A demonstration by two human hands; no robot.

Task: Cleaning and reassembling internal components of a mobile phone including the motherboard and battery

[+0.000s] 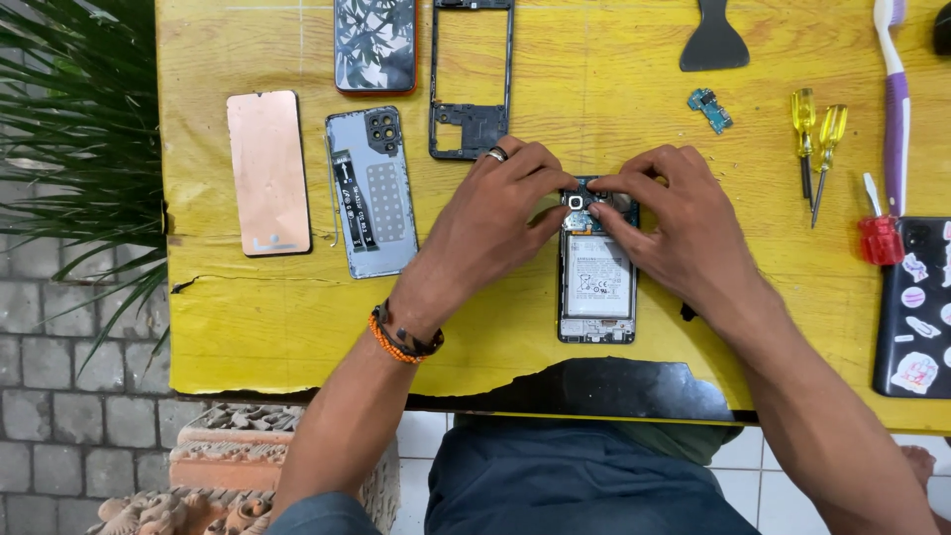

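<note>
An opened phone (596, 282) lies face down on the yellow table (248, 297), its white battery and upper circuit board exposed. My left hand (495, 213), with a ring and wrist bands, presses its fingertips on the top of the phone from the left. From the right, my right hand (669, 213) meets it, fingertips pinched over the same camera area. Whether a small part sits between the fingers is hidden.
To the left lie a copper-coloured panel (268, 171), a grey back cover (372, 190), a black mid frame (472, 79) and a patterned phone (375, 45). On the right are a small circuit board (710, 109), two yellow screwdrivers (817, 134), a red-handled one (879, 233), a toothbrush (895, 99), a black scraper (713, 40) and a stickered phone (916, 307).
</note>
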